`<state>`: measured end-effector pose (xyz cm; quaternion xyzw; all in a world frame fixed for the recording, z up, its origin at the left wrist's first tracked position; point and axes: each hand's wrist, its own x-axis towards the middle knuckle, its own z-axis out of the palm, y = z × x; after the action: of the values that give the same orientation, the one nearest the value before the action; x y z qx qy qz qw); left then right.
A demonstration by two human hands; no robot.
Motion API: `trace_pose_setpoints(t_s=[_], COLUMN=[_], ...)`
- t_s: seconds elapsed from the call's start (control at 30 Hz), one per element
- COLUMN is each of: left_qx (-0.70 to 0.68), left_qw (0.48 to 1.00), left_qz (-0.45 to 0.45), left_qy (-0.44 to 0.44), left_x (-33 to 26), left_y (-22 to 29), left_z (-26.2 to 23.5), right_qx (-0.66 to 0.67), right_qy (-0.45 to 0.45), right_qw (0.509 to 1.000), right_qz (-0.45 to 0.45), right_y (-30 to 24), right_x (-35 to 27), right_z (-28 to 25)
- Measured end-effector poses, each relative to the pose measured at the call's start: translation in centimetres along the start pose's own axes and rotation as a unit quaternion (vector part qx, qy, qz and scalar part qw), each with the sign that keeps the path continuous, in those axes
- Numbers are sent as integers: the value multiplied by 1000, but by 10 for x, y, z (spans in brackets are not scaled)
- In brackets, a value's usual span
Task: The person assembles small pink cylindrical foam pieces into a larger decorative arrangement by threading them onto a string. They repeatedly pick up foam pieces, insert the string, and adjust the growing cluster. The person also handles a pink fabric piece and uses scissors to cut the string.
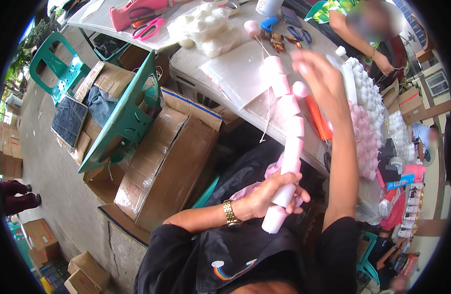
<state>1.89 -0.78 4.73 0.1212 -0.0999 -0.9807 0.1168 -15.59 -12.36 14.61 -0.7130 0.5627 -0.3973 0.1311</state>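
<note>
A row of pale pink, cup-like cylinders (287, 110) slants from the table edge down toward my lap, joined end to end. My left hand (269, 193), with a gold watch at the wrist, is wrapped round its lower part. One more pink cylinder (299, 90) lies against the row's right side. Up by the far end, my right hand (316, 73) is raised over the table, fingers stretched out and slightly blurred, with nothing visible in them. A thin white cord (267, 117) hangs over the table edge beside the row. Pink cloth or plastic shows behind my left hand.
The table (186, 63) bears a clear bag of white pieces (206, 29), pink scissors (148, 29), a plastic sheet (237, 71), an orange strip (317, 117) and bumpy white and pink stacks (363, 117). Left are a cardboard box (169, 161) and green chair (59, 63). A co-worker's hand (382, 64) is across.
</note>
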Motion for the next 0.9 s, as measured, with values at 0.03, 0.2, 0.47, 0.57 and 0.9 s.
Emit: trace_pose_setpoints(t_s=[0.03, 0.2, 0.47, 0.57, 0.9], left_qx=[-13, -94, -2, 1, -10], left_qw=[1000, 987, 962, 961, 956], left_qz=[15, 131, 271, 277, 292], left_qy=[7, -30, -24, -24, 19], left_x=[-3, 2, 26, 28, 32], left_y=[-1, -6, -18, -16, -18], left_z=[2, 11, 16, 17, 21], right_qx=[4, 131, 260, 306, 231], right_qy=[-17, 99, 6, 16, 147], right_qw=[1000, 974, 914, 897, 938], right_qz=[-9, 157, 310, 319, 214], right_y=[-16, -56, -73, -76, -81], right_x=[-33, -164, -278, -283, -248], right_z=[-9, -21, 7, 10, 34])
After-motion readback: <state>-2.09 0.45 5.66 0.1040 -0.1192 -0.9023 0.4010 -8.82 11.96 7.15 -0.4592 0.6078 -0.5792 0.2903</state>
